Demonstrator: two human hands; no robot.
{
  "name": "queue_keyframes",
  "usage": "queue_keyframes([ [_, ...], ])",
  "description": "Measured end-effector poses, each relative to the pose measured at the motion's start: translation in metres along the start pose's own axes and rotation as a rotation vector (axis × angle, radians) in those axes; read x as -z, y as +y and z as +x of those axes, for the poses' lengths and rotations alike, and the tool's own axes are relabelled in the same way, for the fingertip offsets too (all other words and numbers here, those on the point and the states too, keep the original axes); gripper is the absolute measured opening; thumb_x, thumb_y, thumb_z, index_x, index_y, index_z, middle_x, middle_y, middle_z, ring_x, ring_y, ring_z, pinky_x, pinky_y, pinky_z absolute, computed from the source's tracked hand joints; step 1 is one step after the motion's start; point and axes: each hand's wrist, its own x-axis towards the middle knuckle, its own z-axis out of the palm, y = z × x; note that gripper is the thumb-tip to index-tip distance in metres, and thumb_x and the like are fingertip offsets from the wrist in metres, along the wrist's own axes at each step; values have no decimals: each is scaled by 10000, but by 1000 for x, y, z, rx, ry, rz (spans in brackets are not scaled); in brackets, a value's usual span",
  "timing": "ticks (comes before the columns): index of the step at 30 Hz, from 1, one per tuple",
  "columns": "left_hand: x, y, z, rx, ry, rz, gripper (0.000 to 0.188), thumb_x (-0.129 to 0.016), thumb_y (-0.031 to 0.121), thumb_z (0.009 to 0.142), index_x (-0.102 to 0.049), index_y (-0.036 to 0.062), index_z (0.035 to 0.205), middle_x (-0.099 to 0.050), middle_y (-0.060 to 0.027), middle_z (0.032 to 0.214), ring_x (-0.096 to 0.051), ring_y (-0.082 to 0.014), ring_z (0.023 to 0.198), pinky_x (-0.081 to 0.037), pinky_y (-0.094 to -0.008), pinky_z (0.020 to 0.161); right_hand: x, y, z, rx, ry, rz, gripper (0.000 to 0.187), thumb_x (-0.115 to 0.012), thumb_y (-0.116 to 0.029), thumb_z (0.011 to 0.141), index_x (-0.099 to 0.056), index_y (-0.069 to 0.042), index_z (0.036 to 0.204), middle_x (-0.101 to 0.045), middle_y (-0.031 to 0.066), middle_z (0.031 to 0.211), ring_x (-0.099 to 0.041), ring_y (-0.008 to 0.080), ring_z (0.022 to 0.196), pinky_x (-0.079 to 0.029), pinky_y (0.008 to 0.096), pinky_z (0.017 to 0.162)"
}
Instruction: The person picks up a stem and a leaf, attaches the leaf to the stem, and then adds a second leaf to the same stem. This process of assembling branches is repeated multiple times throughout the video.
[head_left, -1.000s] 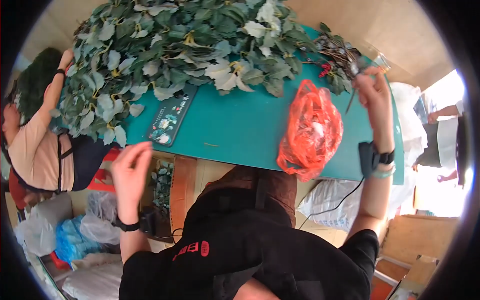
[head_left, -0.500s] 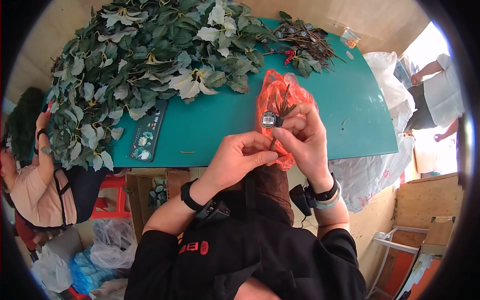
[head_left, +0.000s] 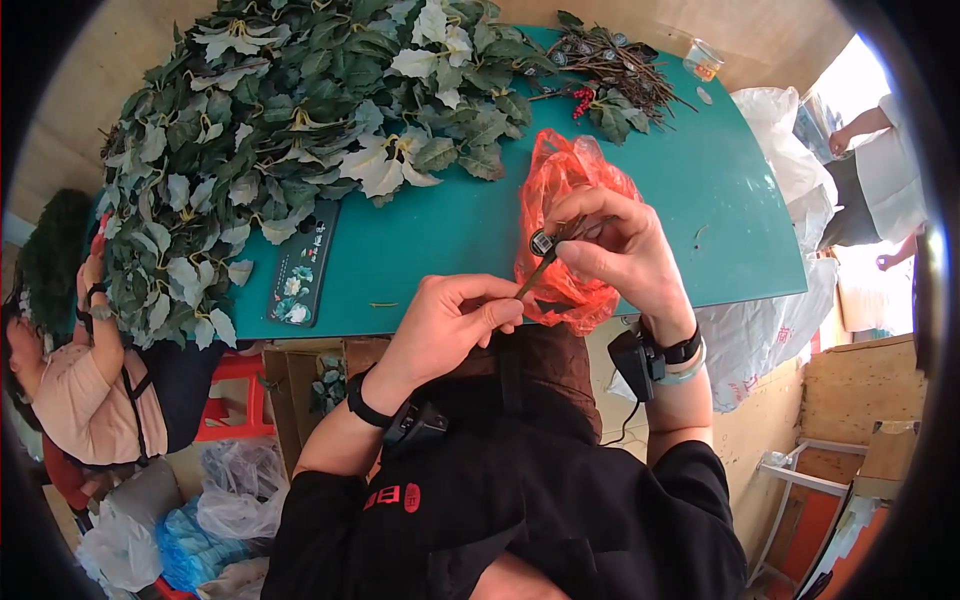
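Observation:
My left hand (head_left: pixel 452 322) pinches the lower end of a thin dark stem (head_left: pixel 538 268) just past the near edge of the teal table (head_left: pixel 440 240). My right hand (head_left: pixel 612 250) grips the stem's upper end, where a small dark round piece (head_left: pixel 541 243) sits by my fingertips. Both hands meet in front of an orange plastic bag (head_left: pixel 565 182) lying on the table. A big heap of artificial green leaves (head_left: pixel 290 130) covers the table's left and far part. A smaller bundle of dark twigs with red berries (head_left: pixel 615 75) lies at the far right.
A dark flat card with flower pictures (head_left: pixel 303 265) lies near the table's front edge. Another person (head_left: pixel 85 370) sits at the left, a hand in the leaves. White plastic bags (head_left: pixel 775 300) hang off the right side. A second person (head_left: pixel 880 170) stands at the far right.
My left hand rose from my lap and my right hand came back from the far right, meeting over the orange bag. Since then they have drawn slightly apart along the stem.

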Motion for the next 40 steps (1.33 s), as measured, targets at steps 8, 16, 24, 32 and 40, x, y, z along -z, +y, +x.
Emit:
queue_keyframes([
  [8, 0, -7, 4, -25, 52, -8, 120, -605, 31, 883, -665, -22, 972, -642, -54, 770, -556, -70, 634, -410, -186, 510, -18, 10, -4, -71, 216, 286, 154, -550, -31, 871, -563, 13, 1018, -605, 90, 932, -550, 94, 645, -462, 209, 558],
  [16, -3, 0, 6, -42, 116, 21, 113, -623, 41, 873, -673, -16, 956, -647, -41, 757, -544, -54, 610, -406, -184, 495, -32, 23, -5, -3, 382, 607, 91, -553, -10, 884, -539, -7, 974, -609, 99, 869, -583, 126, 637, -480, 230, 579],
  [24, 0, 6, 15, -214, 63, 297, 116, -655, 67, 837, -684, 14, 935, -670, -70, 813, -620, -127, 667, -460, -231, 544, -6, -1, -21, 58, 277, 219, 59, -539, -12, 851, -535, 10, 905, -570, 110, 908, -505, 76, 615, -402, 198, 510],
  [32, 95, 42, 78, -609, 457, 1278, 157, -597, 159, 848, -680, 49, 924, -613, -126, 827, -606, -318, 781, -482, -384, 700, 56, -51, -47, -228, 279, -610, 44, -578, -4, 788, -539, 14, 798, -552, 45, 736, -448, 77, 578, -367, 224, 497],
  [40, 120, 40, 106, -253, 295, 1712, 152, -635, 95, 785, -696, 97, 923, -612, -131, 884, -621, -325, 888, -511, -409, 732, 79, -7, -29, -233, 88, -938, 78, -596, -18, 759, -549, 32, 797, -537, 57, 631, -440, 138, 542, -398, 289, 515],
])
